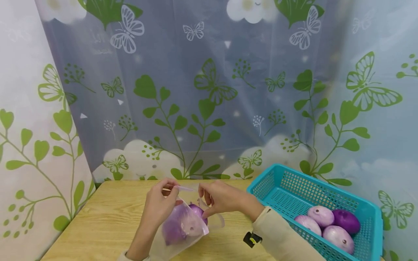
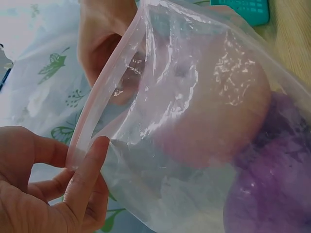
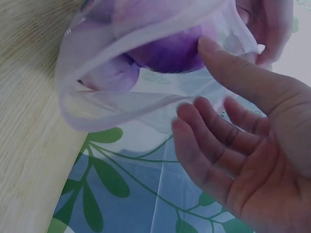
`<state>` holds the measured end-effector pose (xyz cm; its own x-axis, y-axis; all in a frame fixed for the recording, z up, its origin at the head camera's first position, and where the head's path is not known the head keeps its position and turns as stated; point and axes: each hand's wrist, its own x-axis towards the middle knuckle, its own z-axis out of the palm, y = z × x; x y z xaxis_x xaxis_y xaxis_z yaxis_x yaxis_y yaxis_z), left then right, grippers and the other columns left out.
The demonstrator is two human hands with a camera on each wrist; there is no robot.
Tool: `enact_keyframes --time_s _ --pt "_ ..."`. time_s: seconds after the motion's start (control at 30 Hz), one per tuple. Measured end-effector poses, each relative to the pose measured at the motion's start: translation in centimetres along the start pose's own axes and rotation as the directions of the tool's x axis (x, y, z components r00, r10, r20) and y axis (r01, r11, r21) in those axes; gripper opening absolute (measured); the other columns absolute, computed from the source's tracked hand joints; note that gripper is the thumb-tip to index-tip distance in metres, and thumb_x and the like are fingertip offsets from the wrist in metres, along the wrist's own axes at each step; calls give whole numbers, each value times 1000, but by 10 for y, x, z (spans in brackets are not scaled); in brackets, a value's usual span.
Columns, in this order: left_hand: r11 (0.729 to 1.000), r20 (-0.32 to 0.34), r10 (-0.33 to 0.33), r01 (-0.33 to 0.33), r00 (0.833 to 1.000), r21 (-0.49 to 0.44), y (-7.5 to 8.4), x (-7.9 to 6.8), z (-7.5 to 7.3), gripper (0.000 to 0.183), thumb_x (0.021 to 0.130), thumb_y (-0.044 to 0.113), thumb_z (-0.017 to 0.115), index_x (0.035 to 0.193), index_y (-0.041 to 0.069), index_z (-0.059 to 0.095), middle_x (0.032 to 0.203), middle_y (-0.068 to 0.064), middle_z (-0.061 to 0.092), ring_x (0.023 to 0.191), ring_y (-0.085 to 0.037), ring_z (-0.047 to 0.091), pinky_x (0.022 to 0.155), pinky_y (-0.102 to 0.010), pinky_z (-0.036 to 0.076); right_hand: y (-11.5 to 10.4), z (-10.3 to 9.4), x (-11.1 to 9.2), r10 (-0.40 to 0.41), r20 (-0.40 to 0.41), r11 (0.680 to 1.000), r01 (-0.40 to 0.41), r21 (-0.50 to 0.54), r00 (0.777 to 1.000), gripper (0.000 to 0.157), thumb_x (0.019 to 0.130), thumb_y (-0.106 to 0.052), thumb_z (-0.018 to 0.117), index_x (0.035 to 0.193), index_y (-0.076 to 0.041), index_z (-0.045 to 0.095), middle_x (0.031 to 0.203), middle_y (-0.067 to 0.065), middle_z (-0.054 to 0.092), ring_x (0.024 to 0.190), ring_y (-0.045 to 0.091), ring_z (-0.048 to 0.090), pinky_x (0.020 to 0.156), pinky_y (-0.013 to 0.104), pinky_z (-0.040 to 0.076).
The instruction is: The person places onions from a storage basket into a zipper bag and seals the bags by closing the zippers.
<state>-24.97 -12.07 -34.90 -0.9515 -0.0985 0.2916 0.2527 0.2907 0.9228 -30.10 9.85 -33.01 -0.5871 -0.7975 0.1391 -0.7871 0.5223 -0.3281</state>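
Observation:
A clear zip bag holds purple onions, seen through its plastic. At the bag's mouth, my left hand pinches the zip rim between thumb and fingers, plain in the left wrist view. My right hand is at the other side of the opening. In the right wrist view its thumb touches a dark purple onion just inside the mouth, while the other fingers are spread and loosely bent beside the rim. A paler onion lies lower in the bag.
A turquoise plastic basket stands at the right of the wooden table, with several onions at its near right end. Behind the table hangs a leaf-and-butterfly patterned curtain. A black clip-like piece is by the right sleeve.

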Motion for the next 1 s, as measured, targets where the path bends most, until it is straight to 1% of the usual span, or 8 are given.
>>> enact_keyframes --time_s 0.13,0.23,0.33,0.43,0.57,0.8,0.87,1.0 --pt "1000 -6 6 -6 1000 -6 3 -1 0 14 99 4 59 108 -4 67 108 -24 65 86 -23 68 69 -29 68 1 4 2 18 -35 1000 -18 -3 999 53 78 -26 91 110 -11 50 75 -2 60 64 -2 48 61 12 46" --pt "1000 -8 0 0 1000 -2 3 -1 0 14 99 4 59 108 -3 67 109 -23 65 86 -22 69 68 -26 67 2 5 1 16 -47 1000 -16 -2 999 54 79 -23 90 112 -11 49 74 -3 58 63 -2 48 61 13 46" --pt "1000 -6 -6 6 1000 4 4 -1 0 14 99 3 58 108 -3 67 108 -21 65 85 -21 69 68 -25 67 3 2 -2 21 -44 1000 -21 12 999 51 82 -21 89 113 -10 50 76 -2 60 63 -1 49 62 14 47" --pt "1000 -2 -10 10 1000 6 3 0 0 13 99 3 59 108 -3 67 108 -22 65 85 -21 69 68 -26 67 5 -4 -6 47 -22 998 -46 35 999 48 84 -20 86 116 -10 52 80 1 64 64 0 52 63 16 50" --pt "1000 3 -14 14 1000 15 3 0 0 13 98 3 60 107 -2 68 108 -21 65 87 -24 69 68 -29 68 10 -15 -14 87 25 996 -87 36 996 42 87 -21 84 117 -12 56 86 1 67 67 2 58 66 17 53" --pt "1000 16 -21 20 1000 24 2 -1 0 13 96 1 62 106 -2 69 106 -20 66 86 -24 68 67 -30 68 20 -29 -27 145 88 989 -148 23 985 31 90 -22 80 112 -16 60 92 1 68 74 6 62 70 21 56" --pt "999 20 -24 23 1000 25 2 -1 0 13 95 1 62 105 -2 70 105 -20 66 84 -23 68 67 -29 68 22 -32 -31 165 98 985 -168 22 981 29 91 -22 80 112 -17 61 92 0 67 75 7 63 70 22 56" --pt "999 28 -27 26 999 45 2 -2 0 13 94 1 62 104 -1 71 103 -19 67 81 -21 68 66 -28 67 27 -38 -39 230 140 972 -233 7 963 27 91 -24 80 111 -20 62 93 -5 66 81 9 61 73 26 56"
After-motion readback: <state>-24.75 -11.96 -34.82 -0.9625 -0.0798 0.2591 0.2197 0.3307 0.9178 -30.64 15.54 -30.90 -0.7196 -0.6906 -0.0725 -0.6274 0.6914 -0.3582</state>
